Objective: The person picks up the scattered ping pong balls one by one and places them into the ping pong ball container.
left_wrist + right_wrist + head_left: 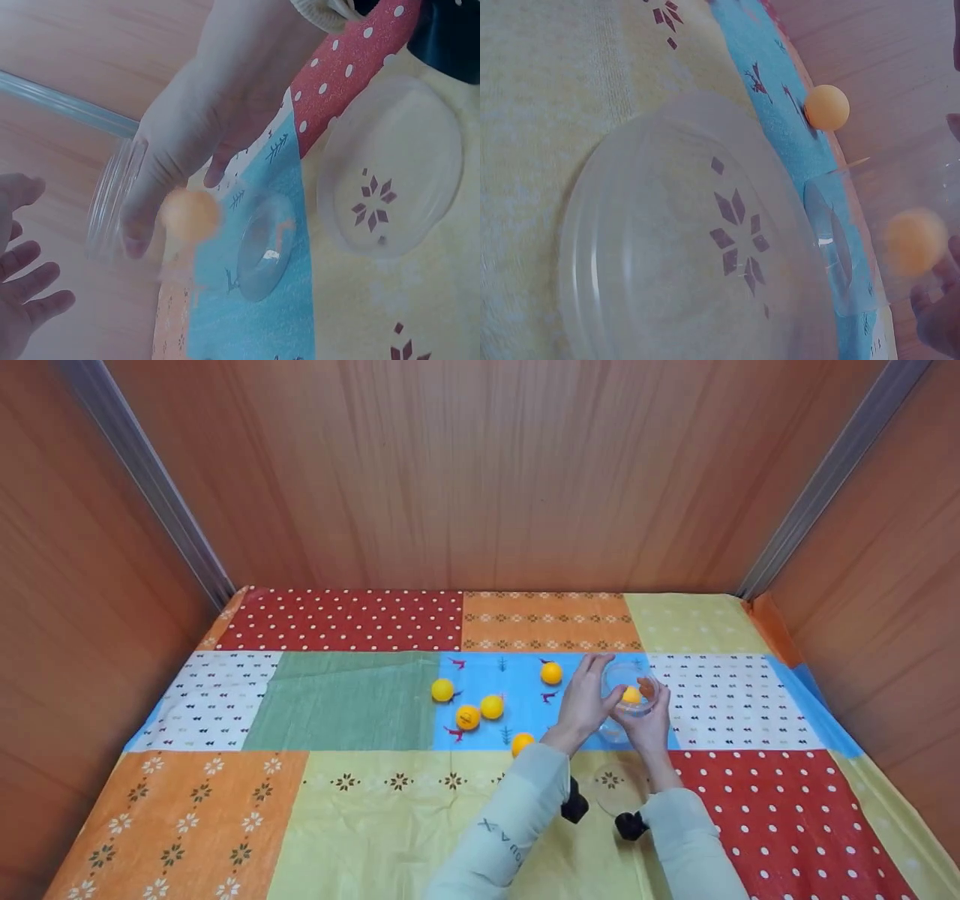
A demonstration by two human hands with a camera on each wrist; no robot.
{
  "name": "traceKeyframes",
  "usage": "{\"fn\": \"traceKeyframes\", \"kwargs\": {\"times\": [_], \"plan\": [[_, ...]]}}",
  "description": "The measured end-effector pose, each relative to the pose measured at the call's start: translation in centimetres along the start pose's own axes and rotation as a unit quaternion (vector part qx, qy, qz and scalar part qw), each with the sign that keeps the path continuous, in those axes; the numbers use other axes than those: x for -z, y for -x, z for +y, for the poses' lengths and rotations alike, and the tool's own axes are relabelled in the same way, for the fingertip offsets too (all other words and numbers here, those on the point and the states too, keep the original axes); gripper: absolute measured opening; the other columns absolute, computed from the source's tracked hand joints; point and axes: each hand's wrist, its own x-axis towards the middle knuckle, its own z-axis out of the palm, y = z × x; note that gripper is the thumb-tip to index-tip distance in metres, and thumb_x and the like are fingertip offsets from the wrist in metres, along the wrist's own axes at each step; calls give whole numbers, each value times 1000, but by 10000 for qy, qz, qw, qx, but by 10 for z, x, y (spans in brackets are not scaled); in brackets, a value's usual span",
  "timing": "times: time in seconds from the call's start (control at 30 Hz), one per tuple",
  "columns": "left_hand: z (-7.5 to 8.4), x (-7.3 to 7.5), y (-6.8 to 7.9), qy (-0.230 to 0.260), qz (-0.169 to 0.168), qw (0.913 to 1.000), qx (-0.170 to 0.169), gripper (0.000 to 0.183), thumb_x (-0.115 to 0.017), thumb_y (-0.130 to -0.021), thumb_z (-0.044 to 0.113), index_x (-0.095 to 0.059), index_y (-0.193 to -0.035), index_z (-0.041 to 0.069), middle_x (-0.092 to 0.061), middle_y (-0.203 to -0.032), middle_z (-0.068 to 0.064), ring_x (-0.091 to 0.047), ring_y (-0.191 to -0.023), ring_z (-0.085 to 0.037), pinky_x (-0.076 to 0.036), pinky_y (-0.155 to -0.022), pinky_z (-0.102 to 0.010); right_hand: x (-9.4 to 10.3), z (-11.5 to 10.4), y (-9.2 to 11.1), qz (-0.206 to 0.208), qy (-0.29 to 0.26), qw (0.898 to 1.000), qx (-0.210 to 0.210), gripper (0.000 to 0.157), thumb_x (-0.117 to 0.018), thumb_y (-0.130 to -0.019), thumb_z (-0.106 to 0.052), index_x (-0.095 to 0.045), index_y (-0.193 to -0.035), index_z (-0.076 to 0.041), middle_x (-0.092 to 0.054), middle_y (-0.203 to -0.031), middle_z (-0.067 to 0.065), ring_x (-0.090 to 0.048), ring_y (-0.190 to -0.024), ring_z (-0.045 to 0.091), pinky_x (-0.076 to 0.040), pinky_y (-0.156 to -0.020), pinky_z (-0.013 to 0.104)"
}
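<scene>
A clear plastic tub (pixel 616 729) stands over the blue patch of the cloth, with an orange ball (pixel 631 695) inside that looks blurred in the left wrist view. My right hand (pixel 649 727) grips the tub's rim, its thumb (pixel 139 225) hooked over the edge. At the tub's left side is my left hand (pixel 585 701); in the left wrist view its fingers (pixel 34 281) are spread and fairly straight beside the rim. A round clear lid (pixel 667 247) lies on the yellow patch, nearer than the tub.
Several orange balls lie left of the tub, among them one ball (pixel 551 673) farther back and another ball (pixel 523 745) beside the left wrist. The patchwork cloth (pixel 352 705) spreads between wood-grain panels (pixel 525 472) at the back and sides.
</scene>
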Motion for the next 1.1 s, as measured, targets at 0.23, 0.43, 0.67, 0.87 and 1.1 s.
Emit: {"fn": "traceKeyframes", "kwargs": {"times": [0.23, 0.43, 0.67, 0.87, 1.1], "plan": [[-11, 12, 10, -235, -75, 9996, -142, 46, -62, -83, 24, -49, -124, 10, -48, -116, -3, -50, -103, -14, -43, -83, -21, -1, 2, 1, 121, 37, 9999, 24, 77, -77, -65, -5, -29, -126, -4, -40, -127, 14, -32, -121, 27, -23, -101, 40], [-17, 23, 21, -399, -459, 9981, 24, 50, -64, -82, 25, -47, -126, 9, -47, -119, -5, -47, -108, -18, -43, -86, -27, -1, 2, 2, 101, -19, 9999, 69, 79, -79, -65, -13, -29, -126, -7, -40, -127, 10, -32, -122, 26, -23, -101, 42], [-30, 34, 37, -409, -763, 9961, 197, 49, -63, -83, 24, -48, -125, 6, -46, -121, -8, -45, -110, -21, -42, -88, -30, -2, 2, 1, 26, -83, 10000, 7, 80, -78, -66, -14, -28, -128, -7, -39, -129, 10, -31, -123, 25, -21, -102, 43], [-45, 40, 48, -330, -828, 9953, 381, 49, -64, -82, 24, -48, -124, 6, -45, -123, -8, -44, -112, -22, -40, -91, -31, -1, 3, 2, 19, -81, 9999, 123, 81, -79, -65, -12, -28, -127, -5, -39, -128, 12, -30, -123, 27, -20, -102, 44], [-63, 44, 58, -135, -906, 9933, 698, 48, -66, -81, 22, -50, -124, 8, -48, -116, -7, -47, -105, -21, -41, -90, -31, -1, 1, 2, 24, -133, 9999, 103, 78, -78, -65, -9, -30, -126, -6, -40, -127, 11, -31, -122, 27, -22, -101, 42]]}}
